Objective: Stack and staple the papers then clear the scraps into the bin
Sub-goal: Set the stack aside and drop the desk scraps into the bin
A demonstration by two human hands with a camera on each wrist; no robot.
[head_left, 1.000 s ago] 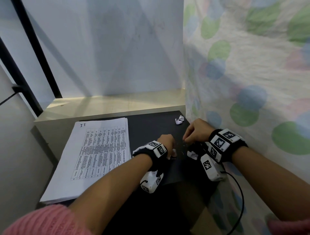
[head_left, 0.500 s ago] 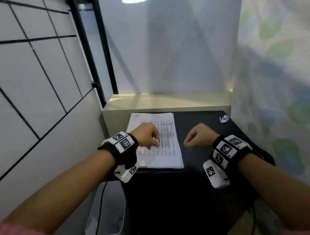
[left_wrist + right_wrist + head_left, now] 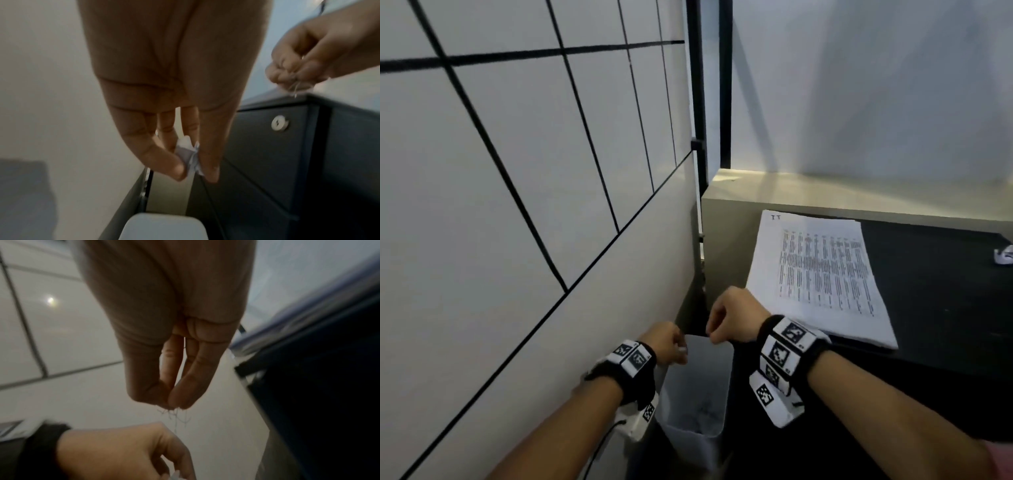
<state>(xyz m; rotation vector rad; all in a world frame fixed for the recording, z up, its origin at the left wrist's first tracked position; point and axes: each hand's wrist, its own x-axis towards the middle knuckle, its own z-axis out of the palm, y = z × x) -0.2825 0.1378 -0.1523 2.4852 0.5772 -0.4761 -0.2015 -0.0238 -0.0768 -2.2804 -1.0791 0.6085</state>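
Note:
Both hands hang over the pale bin that stands on the floor between the wall and the black desk. My left hand pinches a crumpled white paper scrap between thumb and fingertips. My right hand pinches a tuft of thin thread-like scraps that dangles from its fingertips. The printed paper stack lies on the desk's left part. One more crumpled scrap rests at the desk's far right.
A white wall with black grid lines closes in the left side. A black post rises behind the bin. The desk front has drawers with a round lock. A pale ledge runs behind the desk.
Both hands left the desk top and swung left and down to above the bin, each carrying its scraps. My view turned left from the desk to the wall.

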